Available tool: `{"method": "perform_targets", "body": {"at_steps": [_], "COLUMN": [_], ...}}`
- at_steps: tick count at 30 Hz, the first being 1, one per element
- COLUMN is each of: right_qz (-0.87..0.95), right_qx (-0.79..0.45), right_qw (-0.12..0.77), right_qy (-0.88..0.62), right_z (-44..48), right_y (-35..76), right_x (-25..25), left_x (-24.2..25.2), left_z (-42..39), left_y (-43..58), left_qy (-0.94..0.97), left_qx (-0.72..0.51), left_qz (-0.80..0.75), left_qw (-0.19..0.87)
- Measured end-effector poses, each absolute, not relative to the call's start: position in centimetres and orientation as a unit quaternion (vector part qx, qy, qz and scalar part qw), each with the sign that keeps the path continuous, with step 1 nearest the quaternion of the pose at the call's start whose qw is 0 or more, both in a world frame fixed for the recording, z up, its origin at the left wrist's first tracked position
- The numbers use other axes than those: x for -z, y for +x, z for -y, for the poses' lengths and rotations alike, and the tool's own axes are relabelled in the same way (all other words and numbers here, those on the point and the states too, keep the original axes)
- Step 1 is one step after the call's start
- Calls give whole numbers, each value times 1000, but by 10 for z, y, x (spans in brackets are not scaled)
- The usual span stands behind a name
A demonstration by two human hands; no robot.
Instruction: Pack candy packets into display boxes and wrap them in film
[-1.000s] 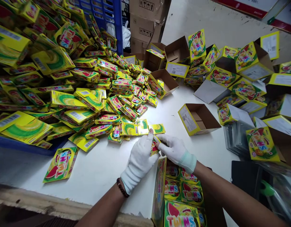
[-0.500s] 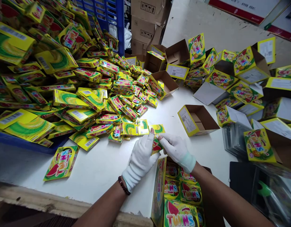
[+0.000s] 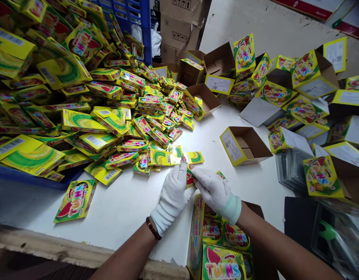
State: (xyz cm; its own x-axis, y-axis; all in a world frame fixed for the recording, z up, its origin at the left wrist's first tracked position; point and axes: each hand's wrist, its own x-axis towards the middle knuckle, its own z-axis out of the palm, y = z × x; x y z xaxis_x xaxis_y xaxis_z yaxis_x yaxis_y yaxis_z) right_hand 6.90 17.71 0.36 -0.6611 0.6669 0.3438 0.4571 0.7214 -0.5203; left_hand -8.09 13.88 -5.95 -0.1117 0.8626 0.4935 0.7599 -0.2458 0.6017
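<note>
Both my hands wear white knitted gloves with bare thumb tips. My left hand [image 3: 175,190] is closed around a small flat printed box [image 3: 190,179], mostly covered by the gloves. From the other side, my right hand [image 3: 216,190] grips the same box with its thumb and fingers. A small printed corner [image 3: 221,175] shows just beyond my right hand; I cannot tell whether that hand holds it. Below my hands stands an open display carton [image 3: 196,233] with several TWINS boxes [image 3: 223,266] inside. More small boxes [image 3: 160,157] lie just beyond my fingertips.
A large heap of TWINS boxes [image 3: 109,89] spills from a blue plastic crate [image 3: 147,35] at the left. One box [image 3: 75,201] lies apart near the front edge. An open carton [image 3: 245,146] stands right of centre, with more cartons [image 3: 304,105] and clear plastic cases [image 3: 290,171] beyond.
My right hand has shifted slightly down and to the left against the small box. A printed corner has come into sight beyond it. The left hand has barely moved.
</note>
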Motion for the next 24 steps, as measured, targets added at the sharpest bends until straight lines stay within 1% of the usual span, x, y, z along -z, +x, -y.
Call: {"method": "perform_targets", "body": {"at_steps": [2,4,7,9,10,12,15,17,19,21,24], "right_qz": [886,876,848,833,838,876,932,936,925,901,845], "right_qx": [-244,-295,-375,-409,-399,-327,-201,-153,-126,-131,-212], "right_qw": [257,249,215,184,167,110,-52,-137,-160,-147,-114], "right_qy": [-298,-290,-307,-324,-332,-336,-296,-285,-319,-386,-478], "right_z": [-187,-201,-224,-240,-247,-258,-266,-266,-264,-263,-265], "right_y": [69,70,74,84,91,108,137,150,158,162,167], "right_x": [-5,-8,-14,-18,-20,-19,-5,9,21,26,21], "left_x": [57,52,43,42,43,47,50,50,50,51,58], "left_z": [-141,-144,-151,-154,-155,-157,-161,-163,-165,-167,-168], "left_y": [-80,-81,-87,-92,-94,-95,-92,-87,-84,-82,-80], "left_qy": [668,673,652,599,567,503,435,403,383,369,334], "left_qx": [-447,-480,-513,-530,-540,-562,-579,-578,-573,-573,-591], "left_qz": [-591,-552,-511,-513,-518,-531,-567,-598,-614,-613,-597], "left_qw": [72,108,225,310,346,387,392,382,386,400,428]}}
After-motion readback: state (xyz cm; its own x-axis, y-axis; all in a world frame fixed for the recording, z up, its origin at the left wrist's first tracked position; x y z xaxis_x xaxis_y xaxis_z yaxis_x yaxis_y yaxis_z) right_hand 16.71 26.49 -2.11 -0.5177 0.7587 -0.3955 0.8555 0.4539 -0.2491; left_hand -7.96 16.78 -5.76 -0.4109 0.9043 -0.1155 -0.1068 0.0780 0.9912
